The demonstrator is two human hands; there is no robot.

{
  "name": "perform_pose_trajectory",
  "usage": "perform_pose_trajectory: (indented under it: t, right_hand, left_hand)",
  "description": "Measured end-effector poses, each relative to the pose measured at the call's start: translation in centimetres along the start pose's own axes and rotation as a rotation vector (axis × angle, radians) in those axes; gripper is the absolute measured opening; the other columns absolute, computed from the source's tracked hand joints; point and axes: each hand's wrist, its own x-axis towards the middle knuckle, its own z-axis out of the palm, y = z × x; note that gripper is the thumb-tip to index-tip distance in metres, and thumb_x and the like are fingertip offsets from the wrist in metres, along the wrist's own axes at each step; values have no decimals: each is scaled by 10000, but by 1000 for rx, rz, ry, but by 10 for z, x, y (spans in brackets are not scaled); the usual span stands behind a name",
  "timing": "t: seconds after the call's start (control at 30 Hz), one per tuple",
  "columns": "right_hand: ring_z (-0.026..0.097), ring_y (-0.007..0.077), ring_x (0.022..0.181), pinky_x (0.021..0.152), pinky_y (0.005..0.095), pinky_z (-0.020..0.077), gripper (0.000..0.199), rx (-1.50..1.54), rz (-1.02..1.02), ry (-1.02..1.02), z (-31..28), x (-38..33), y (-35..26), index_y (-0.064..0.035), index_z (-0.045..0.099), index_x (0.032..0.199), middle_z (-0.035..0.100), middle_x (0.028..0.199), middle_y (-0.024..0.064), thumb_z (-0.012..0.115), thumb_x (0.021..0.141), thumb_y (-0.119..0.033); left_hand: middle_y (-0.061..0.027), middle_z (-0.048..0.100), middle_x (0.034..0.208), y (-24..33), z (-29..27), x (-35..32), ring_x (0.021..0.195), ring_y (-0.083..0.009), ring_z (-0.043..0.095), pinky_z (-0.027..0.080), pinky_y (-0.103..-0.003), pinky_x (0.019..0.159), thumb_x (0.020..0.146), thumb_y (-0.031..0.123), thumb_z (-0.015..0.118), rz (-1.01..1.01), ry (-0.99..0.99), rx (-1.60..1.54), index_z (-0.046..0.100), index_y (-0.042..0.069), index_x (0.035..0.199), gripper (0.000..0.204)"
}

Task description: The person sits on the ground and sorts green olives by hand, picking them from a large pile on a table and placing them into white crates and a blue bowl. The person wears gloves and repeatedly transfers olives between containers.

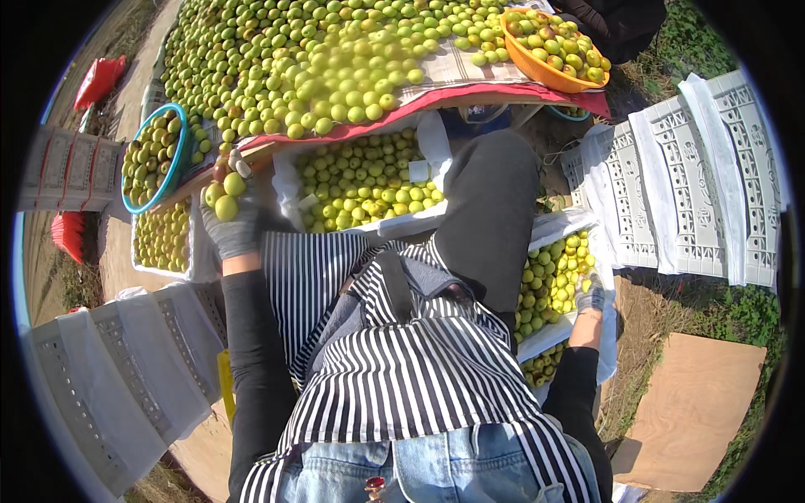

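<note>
Green fruits (226,208), a small cluster, lie in your gloved left hand (233,235), at the near edge of the table. Your left fingers are curled around them; how firmly each fruit is held cannot be told. Being round, the fruits show no long axis to align. From this hand, the large heap (277,67) lies ahead and to the right, the blue basket (183,155) ahead and to the left, and the lined middle crate (289,189) directly to the right, partly beneath the table. Your left hand is thus the nearer of the two to both heap and basket. Your gloved right hand (594,297), well apart across your knee, lies at the right edge of the lined right crate (562,222), its fingers pointing forward among the fruit there; whether they pinch one or merely touch it, you cannot tell from this view.
</note>
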Motion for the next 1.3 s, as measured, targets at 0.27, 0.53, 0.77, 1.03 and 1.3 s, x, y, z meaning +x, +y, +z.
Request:
perform_pose_trajectory:
  t: [0.27, 0.53, 0.77, 1.03, 1.3]
  right_hand:
    - [520, 221, 856, 619, 264, 476, 362, 159, 101, -953, 136, -71, -42, 53, 501, 1163, 564, 1082, 171, 533, 865, -150]
    - [466, 287, 1117, 935, 321, 447, 514, 55, 316, -1466, 223, -201, -21, 47, 350, 1292, 440, 1242, 212, 524, 808, 54]
    - [542, 209, 711, 486, 256, 491, 400, -135, 376, -1580, 268, -217, 13, 24, 435, 1231, 523, 1051, 161, 468, 923, -229]
    - [488, 159, 626, 459, 240, 447, 374, -196, 479, -1585, 295, -217, 25, -5, 458, 1171, 474, 906, 119, 544, 889, -235]
    - [536, 178, 689, 522, 271, 494, 414, -130, 454, -1464, 300, -216, 31, -38, 451, 1218, 495, 940, 123, 564, 879, -248]
  left_hand:
    - [-223, 452, 1226, -31, 33, -112, 1130, -379, 443, 320, -523, 1001, 812, 284, 476, 85, 110, -124, 487, -3, 1159, 450]
    - [-228, 463, 1197, 51, -4, -154, 1095, -372, 472, 352, -533, 976, 796, 364, 453, 422, 202, -180, 503, 40, 1160, 490]
    - [-207, 528, 1073, 125, -67, -124, 986, -369, 526, 397, -534, 934, 793, 347, 443, 488, 482, -134, 575, 47, 1032, 406]
    - [-141, 544, 1067, 147, -135, 0, 1026, -333, 503, 381, -542, 939, 844, 413, 429, 288, 650, -203, 577, 77, 1010, 403]
    - [-120, 547, 1046, 155, -210, 127, 964, -308, 532, 468, -524, 811, 843, 528, 418, 239, 691, 16, 512, 138, 1078, 466]
